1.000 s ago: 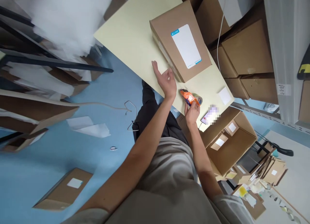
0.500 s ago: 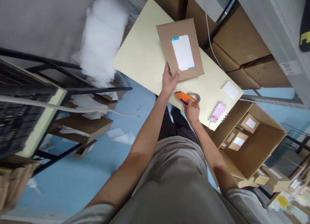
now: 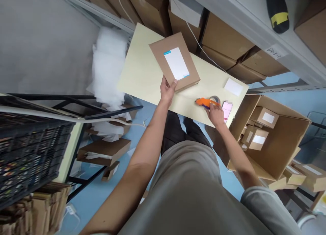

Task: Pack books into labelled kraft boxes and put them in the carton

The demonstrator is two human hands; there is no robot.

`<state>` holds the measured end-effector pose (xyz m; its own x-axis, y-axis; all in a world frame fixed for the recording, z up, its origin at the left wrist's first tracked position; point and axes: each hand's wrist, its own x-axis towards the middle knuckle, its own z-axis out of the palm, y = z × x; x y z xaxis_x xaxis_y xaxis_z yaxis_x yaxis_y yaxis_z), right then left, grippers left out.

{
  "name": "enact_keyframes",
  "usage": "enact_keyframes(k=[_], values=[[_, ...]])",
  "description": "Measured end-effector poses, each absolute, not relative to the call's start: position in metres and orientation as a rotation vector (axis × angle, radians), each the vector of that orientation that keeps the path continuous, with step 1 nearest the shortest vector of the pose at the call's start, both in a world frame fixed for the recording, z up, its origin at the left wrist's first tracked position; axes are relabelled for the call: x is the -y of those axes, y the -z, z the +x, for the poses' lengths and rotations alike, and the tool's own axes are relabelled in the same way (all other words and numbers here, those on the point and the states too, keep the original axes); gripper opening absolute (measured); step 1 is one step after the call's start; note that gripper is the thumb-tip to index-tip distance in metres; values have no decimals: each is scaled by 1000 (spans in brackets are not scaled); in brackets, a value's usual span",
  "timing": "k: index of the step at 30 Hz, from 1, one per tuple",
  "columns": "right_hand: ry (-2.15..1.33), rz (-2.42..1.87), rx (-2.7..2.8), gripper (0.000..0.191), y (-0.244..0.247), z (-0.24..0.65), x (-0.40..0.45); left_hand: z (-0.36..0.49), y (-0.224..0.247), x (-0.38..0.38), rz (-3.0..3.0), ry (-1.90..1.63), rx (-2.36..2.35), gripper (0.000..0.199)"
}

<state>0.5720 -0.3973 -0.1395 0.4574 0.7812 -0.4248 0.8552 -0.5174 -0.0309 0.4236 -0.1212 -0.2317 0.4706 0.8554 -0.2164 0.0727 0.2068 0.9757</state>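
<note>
Left hand pinches a brown rectangular cardboard box midway over the cream rectangular table; steady it square. Right hand, toward the table's right, grasps an orange plastic tape dispenser; guard its tip.

Looks like a packing stn in a stockroom or small whse: pale worktable w/ labelled parcel, orange tape dispenser & tape roll at it; grey metal shelving w/ handwritten code tag, brown ctns packed below; big open ctn of smaller labelled bxs on R; white sheet wrap bunched past table's L end; cardboard pcs stacked lower L, nr black plastic crate
</note>
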Motion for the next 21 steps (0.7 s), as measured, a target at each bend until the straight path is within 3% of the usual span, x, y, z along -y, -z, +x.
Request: enact_keyframes(k=[7, 14, 18, 21], values=[[644, 2357, -1526, 55, 136, 618, 357, 424, 229, 110, 1355, -603, -956, 109], [722, 2274, -1639, 51, 139, 540, 358, 404, 206, 72, 1634, -506, -1020, 103], [761, 2337, -1625, 51, 144, 504, 349, 434, 187, 97, 1877, -530, -1157, 90], [766, 2390, -1581, 49, 145, 498, 350, 472, 178, 126, 1944, -464, -1221, 98]])
